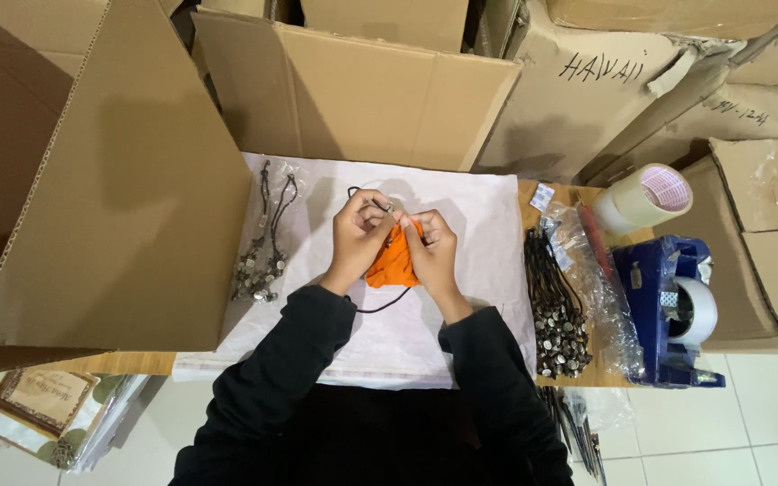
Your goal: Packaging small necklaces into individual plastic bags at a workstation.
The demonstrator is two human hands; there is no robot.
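Both hands meet over the white sheet (461, 270); left hand (359, 236) pinches the black cord (380, 205), right hand (432, 247) grips the orange pouch (394, 265) (fingers clamped); keeping the cord taut seems wise.

- Soft, fairly dim indoor light falls from overhead.
- The white sheet (461, 270) looks brightest, without glare.
- Cardboard flaps (137, 180) cast broad soft shadows.
- Edges bend slightly from wide-angle distortion.
- Focus is mostly sharp.

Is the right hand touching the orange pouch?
Touching. The head view shows the right hand with its fingers pinching the top edge of the orange pouch, with no gap between them.
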